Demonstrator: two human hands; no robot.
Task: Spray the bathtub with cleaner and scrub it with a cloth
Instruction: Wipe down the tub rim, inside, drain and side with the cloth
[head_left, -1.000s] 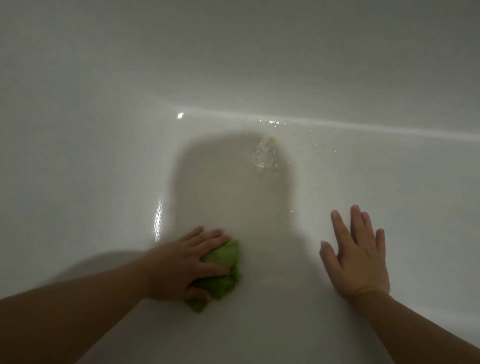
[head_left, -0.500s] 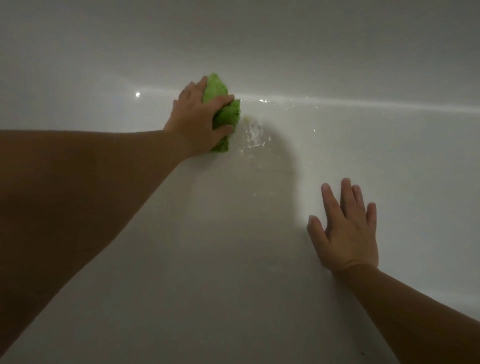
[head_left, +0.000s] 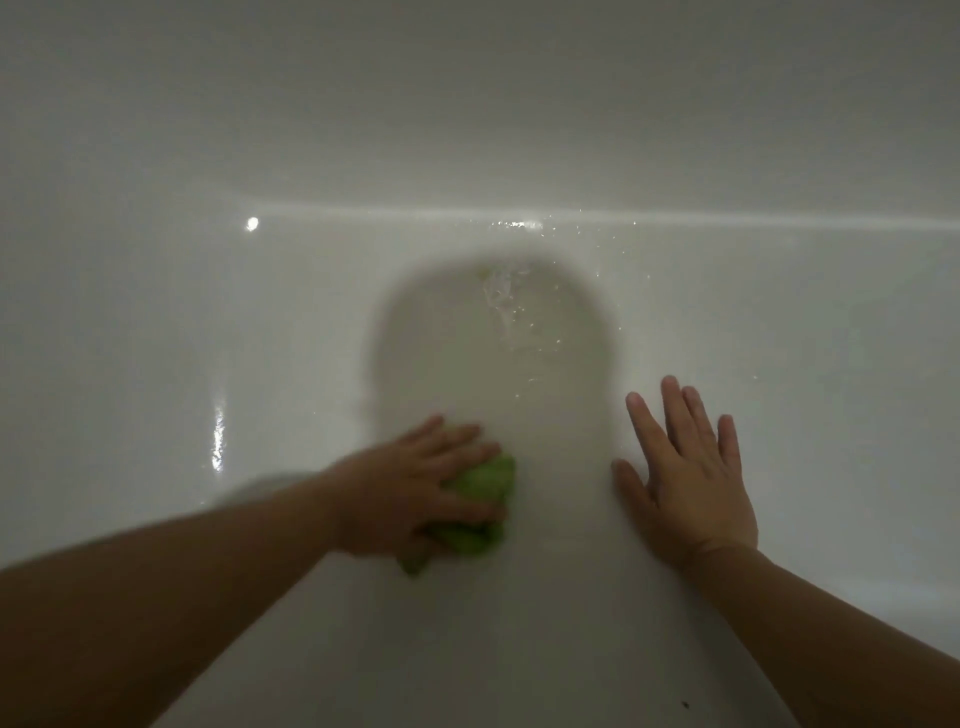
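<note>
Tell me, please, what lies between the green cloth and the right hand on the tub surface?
In the head view, only bare white tub surface, darkened by a shadow, lies between the green cloth under the left hand and the flat right hand.

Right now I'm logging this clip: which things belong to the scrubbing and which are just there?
In use:
crumpled green cloth
left hand gripping it
white glossy bathtub
right hand flat on the tub

Just there:
small dark speck
</note>
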